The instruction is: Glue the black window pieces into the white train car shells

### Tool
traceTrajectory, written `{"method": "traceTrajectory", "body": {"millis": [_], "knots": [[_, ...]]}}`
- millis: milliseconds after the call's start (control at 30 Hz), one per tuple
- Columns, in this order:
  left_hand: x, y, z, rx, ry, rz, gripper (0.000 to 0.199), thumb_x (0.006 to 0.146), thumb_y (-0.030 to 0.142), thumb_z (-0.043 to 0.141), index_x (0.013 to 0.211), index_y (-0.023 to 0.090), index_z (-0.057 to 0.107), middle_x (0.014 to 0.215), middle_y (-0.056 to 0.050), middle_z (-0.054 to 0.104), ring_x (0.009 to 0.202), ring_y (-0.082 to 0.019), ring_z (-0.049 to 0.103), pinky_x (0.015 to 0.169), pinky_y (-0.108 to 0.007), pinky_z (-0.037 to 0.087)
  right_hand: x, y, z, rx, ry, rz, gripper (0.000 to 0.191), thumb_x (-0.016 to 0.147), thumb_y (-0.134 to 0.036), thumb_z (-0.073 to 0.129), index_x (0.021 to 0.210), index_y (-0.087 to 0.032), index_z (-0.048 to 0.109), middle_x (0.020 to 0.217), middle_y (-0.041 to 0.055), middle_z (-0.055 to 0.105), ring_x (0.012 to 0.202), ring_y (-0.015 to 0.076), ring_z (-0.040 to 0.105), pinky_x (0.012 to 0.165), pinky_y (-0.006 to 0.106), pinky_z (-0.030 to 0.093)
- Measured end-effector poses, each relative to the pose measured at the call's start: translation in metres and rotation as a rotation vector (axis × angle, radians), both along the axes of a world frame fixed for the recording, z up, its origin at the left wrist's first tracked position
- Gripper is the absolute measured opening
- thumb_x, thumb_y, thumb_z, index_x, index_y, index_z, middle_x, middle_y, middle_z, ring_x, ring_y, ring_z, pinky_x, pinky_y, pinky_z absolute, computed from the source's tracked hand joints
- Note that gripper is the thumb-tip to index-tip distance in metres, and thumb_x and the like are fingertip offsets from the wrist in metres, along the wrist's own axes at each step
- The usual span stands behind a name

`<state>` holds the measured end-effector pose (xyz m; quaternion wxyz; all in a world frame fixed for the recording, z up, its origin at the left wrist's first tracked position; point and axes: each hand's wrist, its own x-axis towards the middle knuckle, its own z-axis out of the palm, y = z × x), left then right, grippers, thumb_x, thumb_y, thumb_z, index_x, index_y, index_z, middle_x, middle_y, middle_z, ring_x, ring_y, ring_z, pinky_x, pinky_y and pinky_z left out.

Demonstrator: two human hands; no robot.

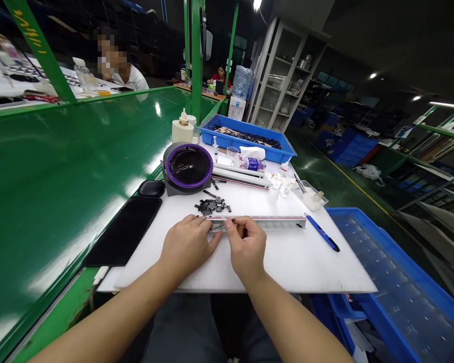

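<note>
A long white rail with a red line along it lies across the white board in front of me. My left hand grips its left end, fingers over the top edge and thumb at the near side. At the rail's near side, the finger and thumb of my right hand are pinched together. A thin dark strip shows between the hands; whether the right fingertips hold it is hidden. Just beyond the left hand is a pile of small black pieces. A blue pen lies past the rail's right end.
A round purple-rimmed device stands at the back left, beside a black mat. More white rails, crumpled tissue and a blue tray lie behind. A blue bin is at the right; a person sits across.
</note>
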<state>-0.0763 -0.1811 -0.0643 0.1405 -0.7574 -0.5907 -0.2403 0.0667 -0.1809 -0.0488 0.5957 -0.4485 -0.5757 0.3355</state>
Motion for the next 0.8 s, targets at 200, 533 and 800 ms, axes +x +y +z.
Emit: {"method": "traceTrajectory", "body": {"millis": [200, 533, 800], "knots": [[0.0, -0.001, 0.001, -0.026, 0.002, -0.002, 0.025, 0.089, 0.037, 0.053, 0.08, 0.019, 0.069, 0.082, -0.007, 0.073, 0.081, -0.027, 0.065, 0.062, -0.037, 0.051, -0.003, -0.001, 0.0, -0.002, -0.027, 0.033, 0.018, 0.084, -0.036, 0.067, 0.075, -0.021, 0.066, 0.056, -0.0057, 0.041, 0.054, 0.0115, 0.039, 0.055, 0.028, 0.036], [0.0, 0.001, 0.0, -0.004, 0.034, -0.007, 0.03, 0.089, 0.043, 0.055, 0.079, 0.017, 0.069, 0.08, -0.008, 0.072, 0.082, -0.027, 0.065, 0.066, -0.039, 0.053, 0.036, -0.019, 0.029, -0.002, 0.213, 0.072, 0.013, 0.083, -0.034, 0.071, 0.083, -0.021, 0.068, 0.06, -0.0041, 0.054, 0.046, 0.0085, 0.045, 0.044, 0.024, 0.038], [-0.003, 0.003, -0.003, -0.021, 0.029, -0.003, 0.034, 0.092, 0.045, 0.051, 0.081, 0.017, 0.068, 0.081, -0.006, 0.072, 0.086, -0.027, 0.065, 0.07, -0.038, 0.051, 0.163, 0.019, 0.061, 0.404, -0.174, -0.479, 0.016, 0.081, -0.031, 0.07, 0.088, -0.018, 0.075, 0.07, 0.0014, 0.063, 0.054, 0.0122, 0.056, 0.053, 0.027, 0.046]]}}
